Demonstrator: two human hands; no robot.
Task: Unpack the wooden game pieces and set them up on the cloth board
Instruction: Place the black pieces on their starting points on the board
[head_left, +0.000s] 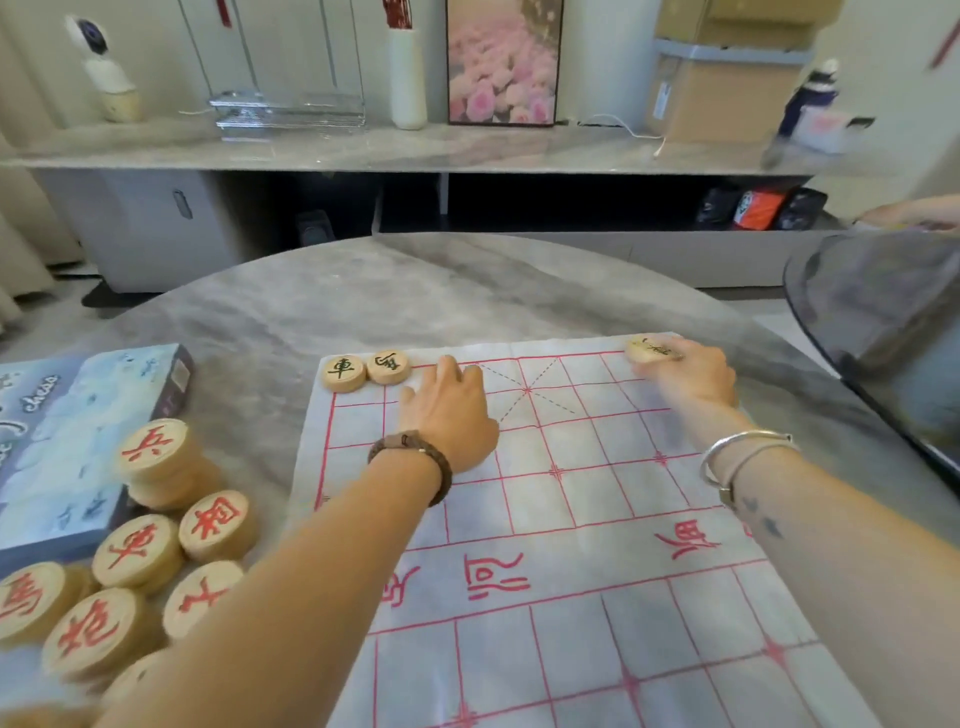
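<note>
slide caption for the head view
Right hand holds a black-lettered piece at the cloth board's far corner; left hand rests beside two placed pieces.

The centre squares of the cloth board (571, 519) are left open; the far row is blocked at its left corner by two black-marked pieces (344, 372), just beside them by the left hand (449, 415), and at the right corner by the right hand (693, 382) gripping a piece (649, 351). The left flank is crowded — red-marked pieces (136, 552) heaped against a blue box (67, 441) — and the right is hemmed by a dark glass edge (883, 332).
</note>
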